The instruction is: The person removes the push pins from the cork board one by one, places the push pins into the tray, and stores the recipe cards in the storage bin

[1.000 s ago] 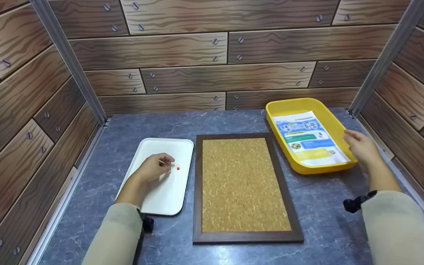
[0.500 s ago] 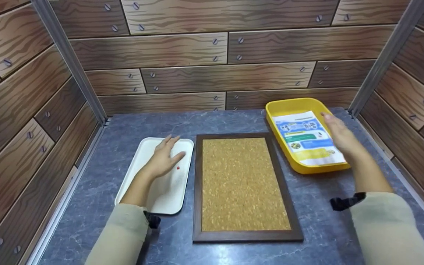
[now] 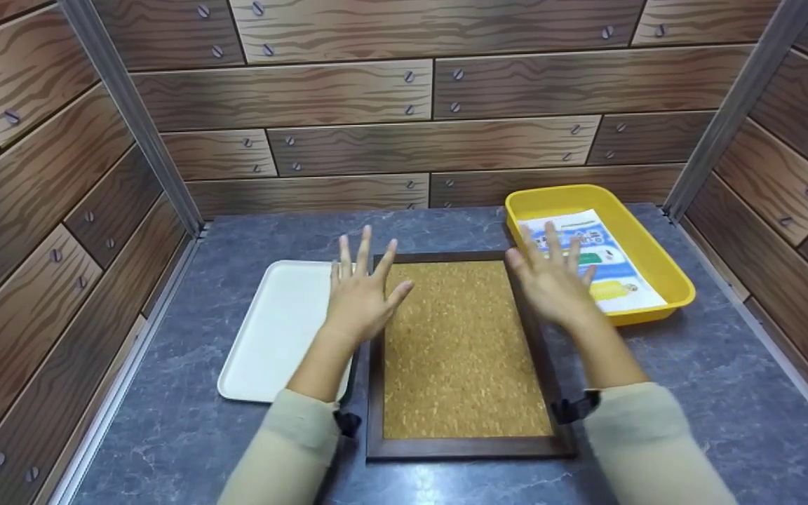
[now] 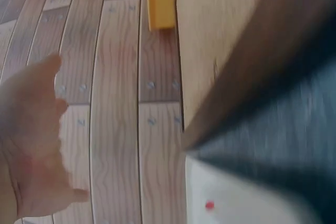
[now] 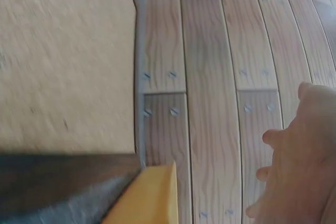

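Note:
My left hand (image 3: 358,301), fingers spread and straight, hovers over the left frame edge of the cork board (image 3: 460,351) and overlaps the right side of the white tray (image 3: 271,337) in the head view. It holds nothing. Opposite it, my right hand (image 3: 555,284) is spread too, between the board's right edge and the yellow basin (image 3: 656,259), partly covering the printed sheet (image 3: 635,298) inside. That hand is bare of any object. On the white tray, a small red dot-like thing (image 4: 210,205) shows in the left wrist view; the left hand hides it in the head view.
A dark marbled tabletop (image 3: 158,393) carries everything. Plank-patterned walls (image 3: 348,98) stand at the back and both sides, with metal posts (image 3: 741,105) in the corners. Black wrist bands (image 3: 576,407) sit at both sleeves.
Both hands have moved inward, the left from the white tray and the right from the basin's right rim, toward the board. Their fingers have straightened and spread.

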`<action>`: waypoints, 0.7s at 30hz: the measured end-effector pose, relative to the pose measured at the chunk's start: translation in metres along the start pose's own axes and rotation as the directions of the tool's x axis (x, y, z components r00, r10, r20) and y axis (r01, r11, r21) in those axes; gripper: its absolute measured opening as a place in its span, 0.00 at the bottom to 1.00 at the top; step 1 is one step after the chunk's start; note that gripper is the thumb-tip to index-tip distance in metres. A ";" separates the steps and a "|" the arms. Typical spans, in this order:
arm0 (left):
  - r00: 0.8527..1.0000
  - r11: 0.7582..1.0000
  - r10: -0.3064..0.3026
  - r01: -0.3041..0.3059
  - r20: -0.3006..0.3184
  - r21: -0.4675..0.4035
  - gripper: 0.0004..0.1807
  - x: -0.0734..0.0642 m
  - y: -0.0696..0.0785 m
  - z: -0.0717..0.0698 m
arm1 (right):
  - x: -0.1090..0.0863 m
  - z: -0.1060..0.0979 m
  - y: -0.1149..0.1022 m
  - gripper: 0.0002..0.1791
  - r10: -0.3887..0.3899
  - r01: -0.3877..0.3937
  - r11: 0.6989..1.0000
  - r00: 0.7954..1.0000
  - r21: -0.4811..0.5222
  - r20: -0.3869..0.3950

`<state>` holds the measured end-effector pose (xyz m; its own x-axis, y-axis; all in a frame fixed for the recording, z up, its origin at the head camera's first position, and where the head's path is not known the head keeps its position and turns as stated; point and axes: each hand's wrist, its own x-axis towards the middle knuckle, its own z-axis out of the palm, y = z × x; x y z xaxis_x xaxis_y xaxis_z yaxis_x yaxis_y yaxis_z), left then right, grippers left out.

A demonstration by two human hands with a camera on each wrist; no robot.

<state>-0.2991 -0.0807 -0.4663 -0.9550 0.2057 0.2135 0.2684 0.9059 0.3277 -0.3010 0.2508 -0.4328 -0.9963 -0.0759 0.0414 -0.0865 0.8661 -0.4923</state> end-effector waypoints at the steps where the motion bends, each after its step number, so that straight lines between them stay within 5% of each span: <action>1: 1.000 1.000 0.001 0.000 -0.021 0.015 0.43 0.000 0.005 0.001 | -0.001 0.006 -0.003 0.46 0.001 -0.001 1.000 1.000 -0.021 -0.005; 6: 0.998 0.998 -0.032 0.035 -0.059 0.046 0.45 0.001 0.021 0.010 | -0.002 0.030 -0.011 0.48 -0.002 0.002 0.994 1.000 -0.113 -0.005; 9: 0.993 0.989 -0.117 0.117 0.001 0.089 0.49 0.001 0.026 0.017 | -0.004 0.040 -0.012 0.48 0.003 -0.002 0.987 1.000 -0.158 0.005; 14: 0.964 0.954 -0.247 0.223 0.102 0.199 0.53 -0.002 0.028 0.027 | -0.006 0.054 -0.011 0.48 0.019 -0.012 0.978 0.999 -0.209 0.035; 21: 0.958 0.950 -0.257 0.226 0.129 0.216 0.52 -0.004 0.029 0.031 | -0.011 0.063 -0.010 0.54 0.026 -0.011 0.976 0.997 -0.215 0.067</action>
<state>-0.2913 -0.0443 -0.4863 -0.9999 0.0119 0.0014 0.0120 0.9869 0.1611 -0.2894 0.2115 -0.4830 -0.9959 -0.0859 -0.0297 -0.0734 0.9530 -0.2940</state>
